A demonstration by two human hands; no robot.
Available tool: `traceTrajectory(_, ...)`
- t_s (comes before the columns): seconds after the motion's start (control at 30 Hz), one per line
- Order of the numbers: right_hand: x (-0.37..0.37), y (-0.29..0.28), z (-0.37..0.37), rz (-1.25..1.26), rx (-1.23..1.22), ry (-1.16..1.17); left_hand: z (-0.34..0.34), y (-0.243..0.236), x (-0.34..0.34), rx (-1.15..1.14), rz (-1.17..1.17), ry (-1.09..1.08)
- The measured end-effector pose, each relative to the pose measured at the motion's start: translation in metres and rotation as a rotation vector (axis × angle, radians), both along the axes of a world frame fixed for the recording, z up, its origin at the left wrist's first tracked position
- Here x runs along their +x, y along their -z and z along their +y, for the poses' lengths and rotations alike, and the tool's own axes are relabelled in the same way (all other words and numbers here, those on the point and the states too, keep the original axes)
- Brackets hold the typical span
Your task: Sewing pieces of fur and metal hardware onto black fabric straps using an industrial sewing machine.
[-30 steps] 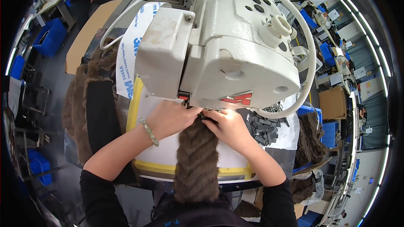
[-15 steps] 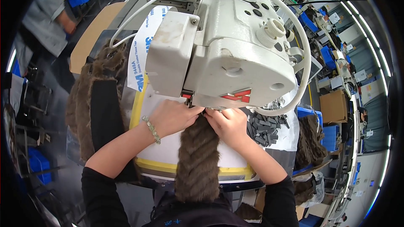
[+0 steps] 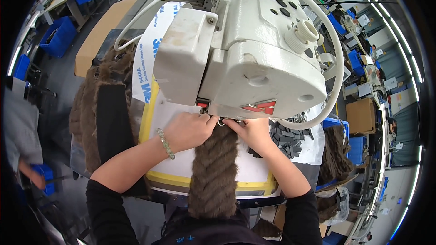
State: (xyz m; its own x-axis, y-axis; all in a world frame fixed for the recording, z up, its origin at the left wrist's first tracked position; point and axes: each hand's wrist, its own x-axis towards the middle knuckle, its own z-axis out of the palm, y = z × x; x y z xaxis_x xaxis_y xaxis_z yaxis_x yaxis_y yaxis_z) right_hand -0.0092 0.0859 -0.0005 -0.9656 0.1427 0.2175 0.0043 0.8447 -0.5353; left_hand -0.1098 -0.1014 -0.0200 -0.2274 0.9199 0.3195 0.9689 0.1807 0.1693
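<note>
A white industrial sewing machine (image 3: 254, 72) stands over the work. Below its head runs a long brown fur strip (image 3: 213, 177) with a slanted ribbed pattern, its near end hanging over the table edge toward me. At the strip's far end shows a small silvery metal ring (image 3: 221, 121). My left hand (image 3: 188, 130) is closed on the left of that end, fingers bent beside the ring. My right hand (image 3: 255, 132) pinches the right side, its thumb close to the ring. The fingertips of the right hand are partly hidden under the machine head.
To the left lie brown fur pieces (image 3: 84, 118) with a black strip (image 3: 113, 122) on them. Many small dark grey pieces (image 3: 286, 140) are heaped on the right. Yellow tape (image 3: 170, 179) edges the white work surface. At far left, a person in grey (image 3: 22, 122) is blurred.
Both hands stay at the strip's far end, and the ring now shows more plainly between them. My right hand's fingers have shifted slightly. The person in grey has moved nearer along the left side.
</note>
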Motion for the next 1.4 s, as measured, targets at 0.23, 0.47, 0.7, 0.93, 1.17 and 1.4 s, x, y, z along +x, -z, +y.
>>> traceTrajectory(0.23,0.001,0.004,-0.002,-0.001,-0.078,0.067,0.002,0.005,0.0,0.134,0.046,0.034)
traceTrajectory(0.47,0.001,0.001,0.001,0.029,0.01,-0.016,0.004,0.006,0.001,0.177,0.079,0.052)
traceTrajectory(0.7,0.002,0.006,0.006,0.049,0.046,-0.04,0.005,0.0,0.001,0.024,0.015,-0.033)
traceTrajectory(0.93,-0.001,0.009,0.009,0.12,0.132,-0.037,0.007,0.002,0.0,0.158,0.004,0.045)
traceTrajectory(1.17,-0.005,0.009,0.024,0.208,0.216,-0.211,0.009,0.0,0.005,0.157,-0.06,0.007)
traceTrajectory(1.4,-0.004,0.015,0.032,0.24,0.17,-0.322,0.01,0.004,0.004,0.143,-0.074,-0.011)
